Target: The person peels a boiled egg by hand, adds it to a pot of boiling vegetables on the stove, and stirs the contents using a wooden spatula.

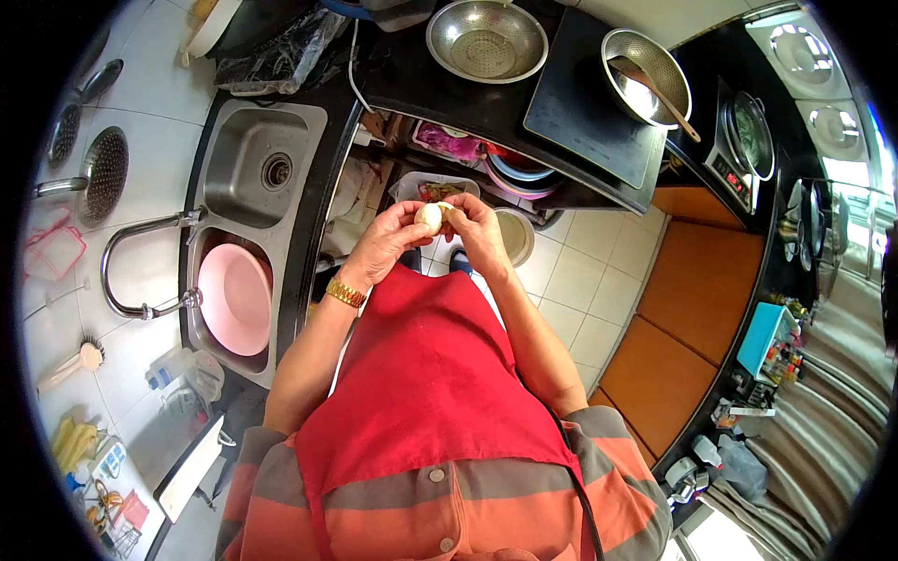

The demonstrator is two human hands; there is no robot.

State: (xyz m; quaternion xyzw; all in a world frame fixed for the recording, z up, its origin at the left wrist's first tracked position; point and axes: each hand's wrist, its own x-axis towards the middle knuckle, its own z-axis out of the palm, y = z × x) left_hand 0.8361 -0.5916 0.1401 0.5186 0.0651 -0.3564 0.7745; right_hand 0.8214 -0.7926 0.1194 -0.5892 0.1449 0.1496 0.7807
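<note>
Both hands are raised in front of my red apron and meet around a small pale round food item (430, 216). A bit of brownish skin shows on its right side. My left hand (385, 245), with a gold bracelet at the wrist, cups it from the left. My right hand (475, 230) grips it from the right, fingertips on the skin. Below the hands, on the tiled floor, stands a white tray (408, 185) with scraps in it.
A double sink (245, 140) with a curved tap (140, 271) is at left, with a pink basin (236, 297) in its near bowl. On the dark counter ahead: a steel colander (486, 39), a flat black cooktop (585, 107), a steel bowl with a ladle (645, 77). Bowls (513, 234) sit on the floor.
</note>
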